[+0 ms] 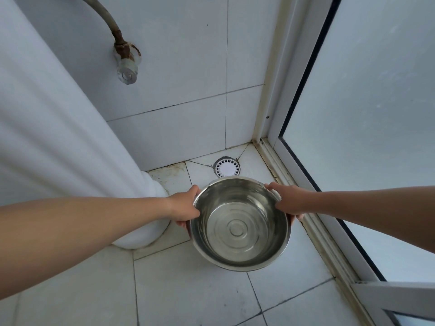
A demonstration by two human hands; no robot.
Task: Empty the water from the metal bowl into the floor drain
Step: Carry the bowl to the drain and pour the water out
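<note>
A round metal bowl with clear water in it hangs above the tiled floor, held about level. My left hand grips its left rim and my right hand grips its right rim, thumbs over the edge and fingers underneath. The floor drain, a round white slotted cover, lies in the corner of the floor just beyond the bowl's far edge.
A white ceramic pedestal stands close on the left, its base beside my left hand. A rusty hose and valve stick out of the tiled wall. A frosted glass door and its frame run along the right.
</note>
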